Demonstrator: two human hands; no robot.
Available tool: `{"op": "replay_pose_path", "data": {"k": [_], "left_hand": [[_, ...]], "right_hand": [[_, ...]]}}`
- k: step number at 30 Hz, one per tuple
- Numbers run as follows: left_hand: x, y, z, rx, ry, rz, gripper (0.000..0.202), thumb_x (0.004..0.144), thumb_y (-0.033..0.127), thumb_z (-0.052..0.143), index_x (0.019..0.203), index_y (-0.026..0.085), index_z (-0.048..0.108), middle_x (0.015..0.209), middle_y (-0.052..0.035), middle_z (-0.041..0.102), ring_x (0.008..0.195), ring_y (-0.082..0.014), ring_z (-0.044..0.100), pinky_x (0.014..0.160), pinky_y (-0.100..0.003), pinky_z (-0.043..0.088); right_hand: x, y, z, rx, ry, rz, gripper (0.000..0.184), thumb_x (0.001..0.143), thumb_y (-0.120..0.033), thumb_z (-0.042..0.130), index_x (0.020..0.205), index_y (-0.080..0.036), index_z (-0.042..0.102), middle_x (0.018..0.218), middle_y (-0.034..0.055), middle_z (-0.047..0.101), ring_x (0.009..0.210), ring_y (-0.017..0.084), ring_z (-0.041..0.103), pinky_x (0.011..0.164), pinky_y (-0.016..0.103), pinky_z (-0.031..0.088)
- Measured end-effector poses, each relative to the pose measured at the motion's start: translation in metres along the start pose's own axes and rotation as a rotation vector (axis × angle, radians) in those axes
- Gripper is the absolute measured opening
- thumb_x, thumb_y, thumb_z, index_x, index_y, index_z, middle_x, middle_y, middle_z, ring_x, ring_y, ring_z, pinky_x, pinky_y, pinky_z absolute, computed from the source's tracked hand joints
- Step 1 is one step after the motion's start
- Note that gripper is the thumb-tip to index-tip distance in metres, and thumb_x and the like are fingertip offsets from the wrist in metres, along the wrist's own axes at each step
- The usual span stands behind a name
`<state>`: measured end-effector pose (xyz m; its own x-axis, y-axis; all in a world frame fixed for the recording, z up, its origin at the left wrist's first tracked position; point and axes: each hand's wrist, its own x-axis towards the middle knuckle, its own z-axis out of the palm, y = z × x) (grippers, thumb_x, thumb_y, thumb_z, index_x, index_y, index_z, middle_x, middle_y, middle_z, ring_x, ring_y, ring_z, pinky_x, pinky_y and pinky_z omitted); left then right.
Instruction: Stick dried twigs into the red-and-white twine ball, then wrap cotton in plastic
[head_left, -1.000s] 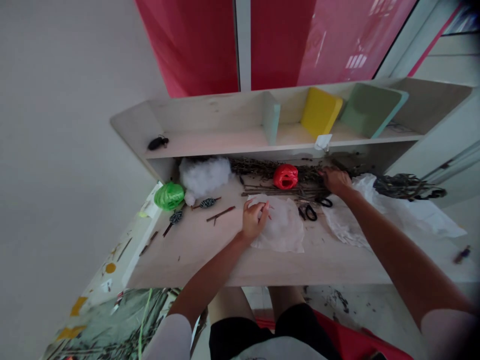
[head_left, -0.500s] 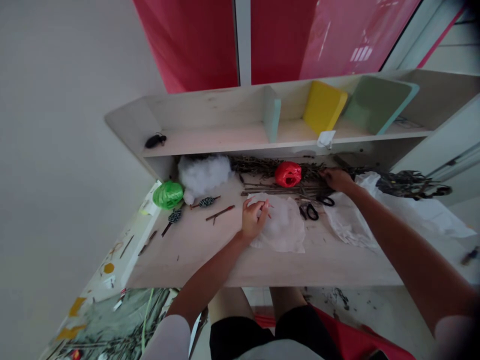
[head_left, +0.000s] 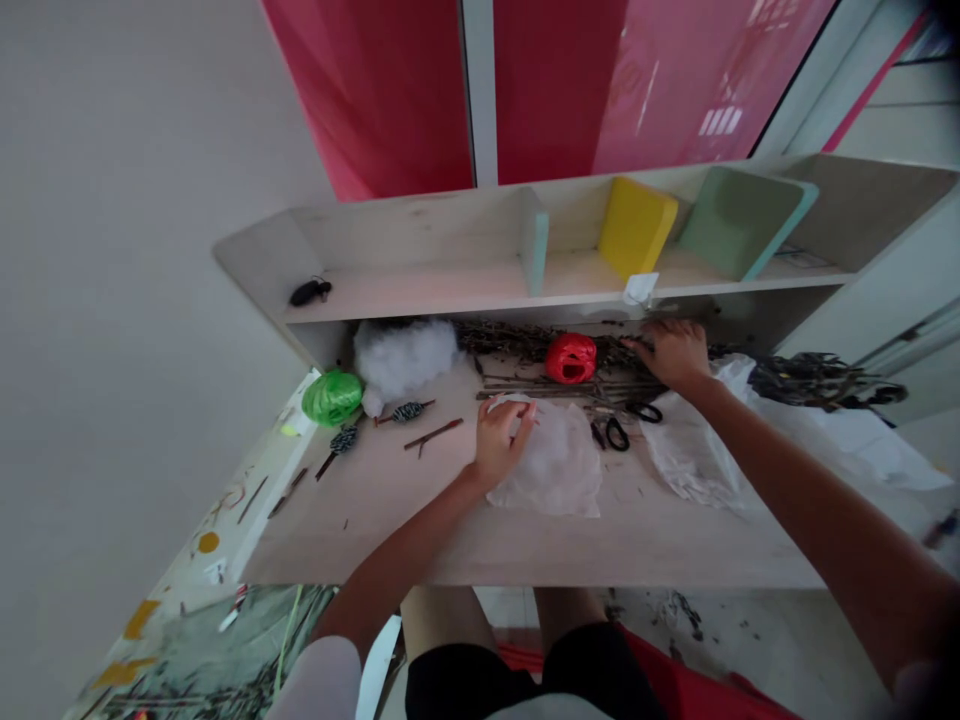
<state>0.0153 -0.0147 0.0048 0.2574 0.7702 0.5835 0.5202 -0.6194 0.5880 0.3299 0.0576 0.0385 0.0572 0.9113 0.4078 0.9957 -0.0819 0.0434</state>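
My left hand (head_left: 501, 442) is over the left edge of a thin white sheet (head_left: 555, 490). Its fingers are curved, with a gap between thumb and forefinger. White stuffing (head_left: 553, 445) seems to lie on or under this sheet. Toward the back, my right hand (head_left: 677, 355) reaches over a long bundle of dry twigs (head_left: 517, 340), thumb and fingers apart. A red roll of plastic twine (head_left: 571, 358) sits just left of it. Black-handled scissors (head_left: 617, 434) lie between my hands, beside thin straight sticks (head_left: 536, 387).
Left on the board are fluffy white stuffing (head_left: 405, 358), a green twine roll (head_left: 332, 398), two yarn-wrapped sticks (head_left: 409, 411) and a forked twig (head_left: 433, 434). Crumpled white plastic (head_left: 686, 455) lies at right. A shelf (head_left: 420, 290) with yellow (head_left: 637, 228) and green panels overhangs the back.
My right hand has lifted slightly and its fingers have spread over the twigs. My left hand stays at the white sheet. The whole view has shifted a little.
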Motion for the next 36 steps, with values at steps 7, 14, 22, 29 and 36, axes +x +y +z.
{"op": "replay_pose_path", "data": {"k": [7, 14, 22, 29, 36], "left_hand": [[0.067, 0.007, 0.012, 0.305, -0.235, 0.096, 0.032, 0.089, 0.041, 0.053, 0.114, 0.023, 0.059, 0.114, -0.0067, 0.061, 0.103, -0.0209, 0.061, 0.096, -0.037, 0.045], [0.075, -0.009, 0.035, 0.300, -0.280, -0.007, 0.028, 0.089, 0.032, 0.053, 0.114, 0.021, 0.056, 0.119, -0.0089, 0.058, 0.109, -0.0233, 0.059, 0.097, -0.040, 0.046], [0.053, -0.033, 0.001, 0.222, -0.102, 0.015, 0.080, 0.076, 0.040, 0.068, 0.140, 0.019, 0.024, 0.153, -0.0202, 0.021, 0.142, -0.0303, 0.028, 0.109, -0.047, 0.037], [0.043, -0.073, -0.066, 0.524, -0.113, -0.139, 0.072, 0.075, 0.033, 0.068, 0.139, 0.030, 0.037, 0.150, -0.0109, 0.033, 0.132, -0.0341, 0.040, 0.104, -0.050, 0.041], [0.046, -0.081, -0.080, 0.647, -0.149, -0.140, 0.081, 0.074, 0.031, 0.068, 0.145, 0.022, 0.030, 0.156, -0.0177, 0.020, 0.144, -0.0445, 0.013, 0.111, -0.067, 0.015]], "right_hand": [[0.017, -0.023, 0.028, 0.510, -0.215, -0.136, 0.067, 0.075, -0.028, 0.062, 0.137, -0.013, 0.042, 0.134, 0.0166, 0.055, 0.118, 0.030, 0.055, 0.098, 0.041, 0.043], [0.006, -0.062, 0.016, 0.542, -0.251, -0.135, 0.071, 0.075, -0.026, 0.060, 0.141, -0.011, 0.039, 0.124, 0.0167, 0.062, 0.107, 0.032, 0.062, 0.092, 0.041, 0.047], [-0.002, -0.143, -0.002, 0.845, -0.088, -0.255, 0.058, 0.074, -0.016, 0.055, 0.132, -0.020, 0.051, 0.129, 0.0089, 0.060, 0.114, 0.026, 0.059, 0.100, 0.041, 0.046], [-0.001, -0.204, 0.024, 1.276, -0.293, -0.292, 0.056, 0.072, -0.020, 0.063, 0.127, -0.024, 0.053, 0.128, 0.0083, 0.061, 0.109, 0.022, 0.063, 0.091, 0.039, 0.052], [0.026, -0.146, 0.041, 0.864, 0.119, 0.055, 0.035, 0.079, -0.023, 0.056, 0.114, -0.016, 0.061, 0.115, 0.0142, 0.066, 0.110, 0.027, 0.059, 0.099, 0.046, 0.044]]}}
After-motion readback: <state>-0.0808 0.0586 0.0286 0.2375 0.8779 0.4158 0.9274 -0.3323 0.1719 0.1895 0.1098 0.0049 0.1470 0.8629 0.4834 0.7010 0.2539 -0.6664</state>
